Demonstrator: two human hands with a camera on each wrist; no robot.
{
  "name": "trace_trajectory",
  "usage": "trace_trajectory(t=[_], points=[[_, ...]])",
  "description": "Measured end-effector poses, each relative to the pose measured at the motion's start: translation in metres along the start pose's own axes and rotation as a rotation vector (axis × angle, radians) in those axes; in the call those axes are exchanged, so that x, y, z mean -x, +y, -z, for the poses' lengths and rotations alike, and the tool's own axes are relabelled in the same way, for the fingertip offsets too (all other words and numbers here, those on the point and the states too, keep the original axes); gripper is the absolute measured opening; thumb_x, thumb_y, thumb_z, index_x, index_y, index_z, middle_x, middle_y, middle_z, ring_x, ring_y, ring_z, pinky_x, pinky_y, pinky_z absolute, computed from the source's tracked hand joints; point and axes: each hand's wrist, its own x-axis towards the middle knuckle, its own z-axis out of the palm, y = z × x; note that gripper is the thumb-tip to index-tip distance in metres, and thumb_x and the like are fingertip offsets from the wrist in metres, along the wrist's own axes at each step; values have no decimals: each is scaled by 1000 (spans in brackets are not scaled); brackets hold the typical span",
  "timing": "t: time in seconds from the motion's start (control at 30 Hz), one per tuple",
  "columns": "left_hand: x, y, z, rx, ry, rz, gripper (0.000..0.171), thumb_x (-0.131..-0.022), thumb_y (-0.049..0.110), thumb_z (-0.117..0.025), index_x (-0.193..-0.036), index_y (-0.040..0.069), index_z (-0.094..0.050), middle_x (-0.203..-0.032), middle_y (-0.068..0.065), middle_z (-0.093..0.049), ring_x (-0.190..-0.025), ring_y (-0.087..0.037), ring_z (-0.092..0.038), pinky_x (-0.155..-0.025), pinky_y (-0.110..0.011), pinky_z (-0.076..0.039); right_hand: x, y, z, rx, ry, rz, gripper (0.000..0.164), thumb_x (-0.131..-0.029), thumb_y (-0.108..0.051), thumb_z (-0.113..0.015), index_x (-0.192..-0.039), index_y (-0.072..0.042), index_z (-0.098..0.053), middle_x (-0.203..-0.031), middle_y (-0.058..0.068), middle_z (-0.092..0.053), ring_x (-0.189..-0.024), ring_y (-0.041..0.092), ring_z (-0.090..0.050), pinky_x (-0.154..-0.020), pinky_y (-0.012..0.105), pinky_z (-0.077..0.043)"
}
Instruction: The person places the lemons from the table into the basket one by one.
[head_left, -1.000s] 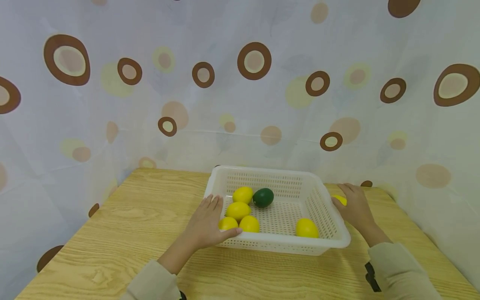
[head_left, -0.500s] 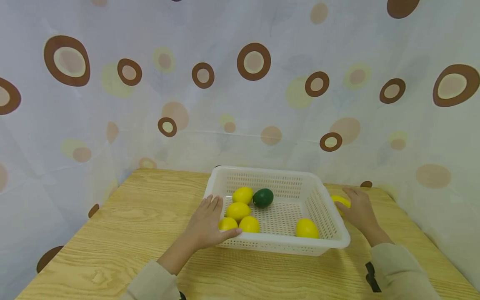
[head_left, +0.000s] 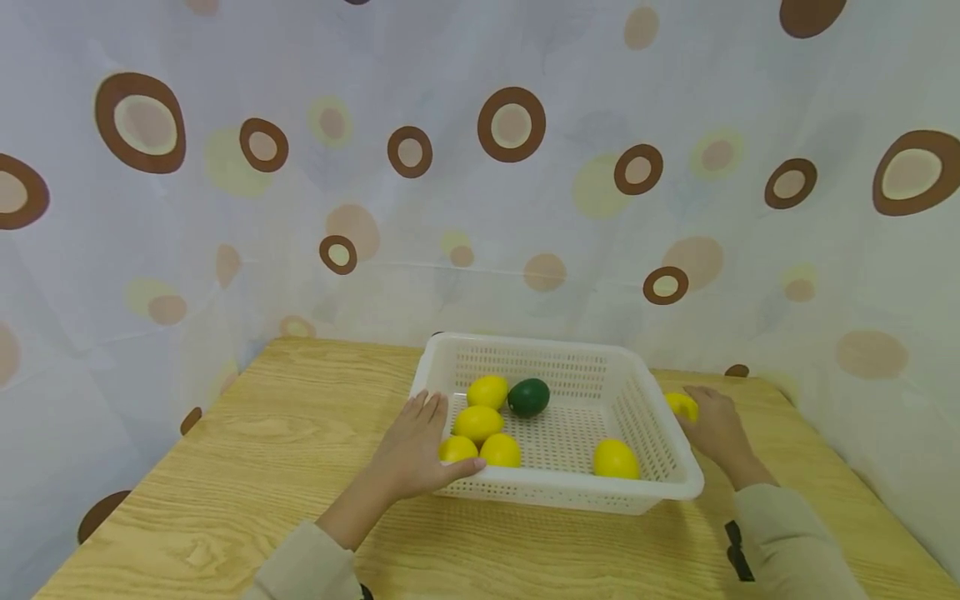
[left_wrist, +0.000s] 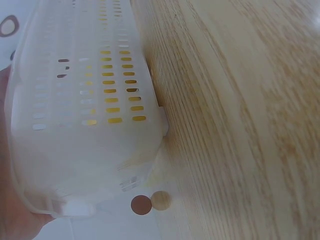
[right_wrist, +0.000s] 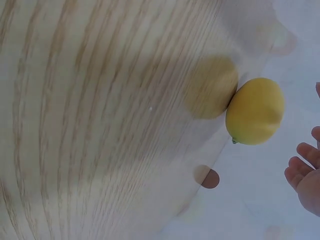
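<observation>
A white perforated plastic basket (head_left: 577, 487) sits on the table. My left hand (head_left: 412, 450) rests on its near left corner, fingers straight over the left rim and thumb along the front one. The left wrist view shows part of this hand (left_wrist: 12, 210) by the basket's rim. Right of the basket, a yellow lemon (head_left: 681, 406) lies on the wood, with my right hand (head_left: 717, 429) beside it. In the right wrist view the lemon (right_wrist: 256, 111) stands apart from the loosely bent fingers (right_wrist: 309, 152); nothing is seen in their grasp.
Several yellow lemons (head_left: 477, 424) lie at the basket's left side, next to a dark green fruit (head_left: 528, 397). Another lemon (head_left: 616, 459) is in its near right corner. Behind the wooden table (head_left: 300, 417) hangs a patterned curtain (head_left: 450, 200).
My right hand first covers most of the outside lemon, then draws slightly aside and lower, so more of the lemon shows. My left hand and the basket stay in place.
</observation>
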Motion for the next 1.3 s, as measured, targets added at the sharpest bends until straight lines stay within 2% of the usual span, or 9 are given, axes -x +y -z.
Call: trace_trajectory(t=[0.13,0.37,0.7,0.97,1.3], points=[[0,0,-1,-6,2,-4,99,-83,68,-46,-141,-9,-26,-149,-24,-27,-141,-39,-18,-118,-45,-15,-1,4,-1,7,-26,2,57,-86,-17,-61,-123,22,-42,-124,45,-40,-111,61,-37,-94,70,-31],[-1,-1,-2,-1,0,4,98,-83,66,-47,-142,-9,-25,-149,-24,-26,-141,-39,-17,-118,-45,-14,-6,5,-2,31,-21,33,55,-84,-15,-61,-121,22,-43,-121,45,-43,-109,61,-40,-93,69,-33],[-2,-1,-3,3,-6,9,98,-83,67,-46,-142,-8,-25,-150,-23,-25,-142,-38,-17,-118,-44,-14,-11,16,-3,-8,-109,-52,67,-88,-26,-57,-128,23,-35,-129,44,-36,-117,59,-34,-97,67,-31],[0,-4,2,-18,18,11,99,-82,67,-47,-141,-10,-27,-148,-25,-28,-141,-39,-20,-118,-44,-16,-20,17,-16,-46,-99,-28,64,-87,-25,-57,-126,22,-38,-128,43,-40,-117,58,-37,-97,67,-33],[-1,-2,0,-2,19,-4,101,-82,70,-44,-141,-9,-26,-148,-24,-28,-140,-39,-20,-118,-45,-16,-17,25,-15,14,-76,-31,65,-86,-24,-57,-125,24,-38,-126,44,-40,-115,59,-37,-96,66,-33]])
